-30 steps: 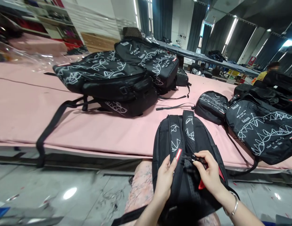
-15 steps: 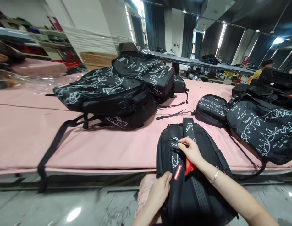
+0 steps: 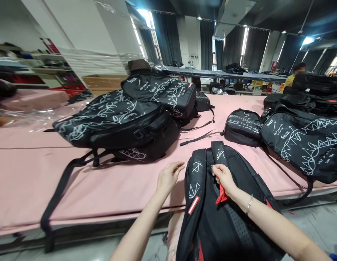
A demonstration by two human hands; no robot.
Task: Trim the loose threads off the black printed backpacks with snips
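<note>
A black backpack [image 3: 239, 174] leans against the table edge in front of me, its back panel and shoulder straps toward me. White scribbles and a red label mark its left shoulder strap [image 3: 197, 174]. My right hand [image 3: 224, 177] is closed over the upper back panel, holding a thin dark pointed tool [image 3: 209, 164] whose kind I cannot make out. A piece of red material [image 3: 221, 195] hangs just below that hand. My left hand [image 3: 169, 177] is raised left of the backpack, apart from it, thumb and fingers pinched together; anything between them is too small to see.
Black printed backpacks [image 3: 108, 119] are piled on the pink table [image 3: 124, 195] at left, with loose straps hanging over the edge. A small black bag [image 3: 243, 125] and another backpack [image 3: 307, 145] lie at right. A person [image 3: 289, 81] is farther back.
My left hand has let go of the backpack's side and risen up and left of the strap. My right hand has shifted slightly right, drawing the tool away from the strap.
</note>
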